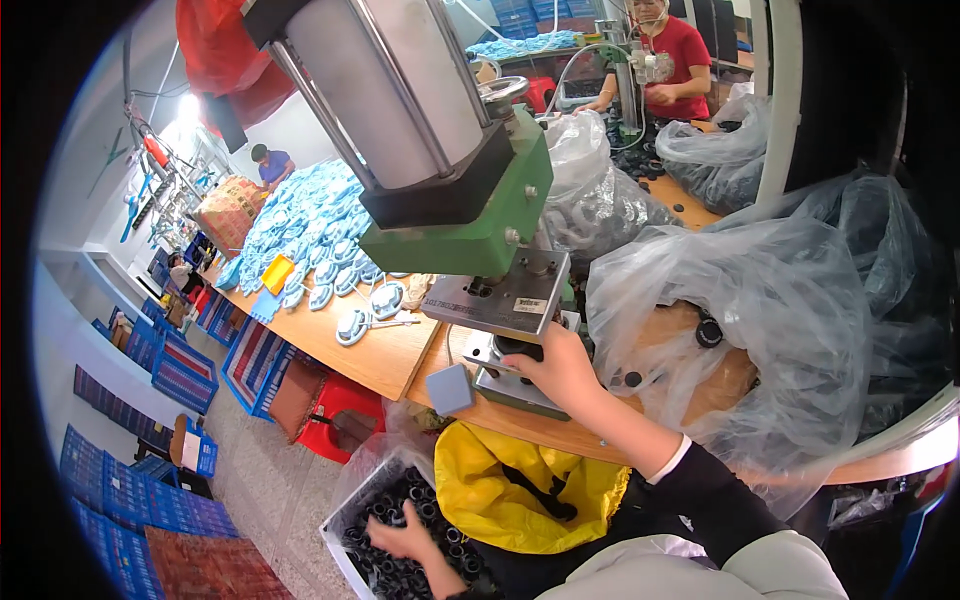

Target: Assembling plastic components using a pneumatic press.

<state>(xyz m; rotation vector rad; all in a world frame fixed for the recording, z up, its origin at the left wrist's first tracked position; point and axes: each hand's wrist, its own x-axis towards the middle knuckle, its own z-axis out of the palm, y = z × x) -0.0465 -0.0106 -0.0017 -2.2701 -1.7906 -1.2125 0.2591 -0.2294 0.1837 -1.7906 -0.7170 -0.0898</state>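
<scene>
My left hand [405,535] is over a white bin [345,570] filled with small black rings [390,500]. Its fingers are spread, with nothing seen in them. At the bench press [450,190], my right hand [560,372] reaches between the upper steel plate [500,295] and the lower base. The thumb and fingers close round a black round part [522,350] under that plate; most of the fingers are hidden. A bluish-grey square block [450,389] lies on the table just left of the press base.
A yellow bag [480,510] hangs open below the table edge, black pieces inside. Clear plastic bags [740,300] with black parts lie right of the press. Light-blue parts [310,220] are heaped on the left table [370,365]. A person in red [680,65] works across the bench.
</scene>
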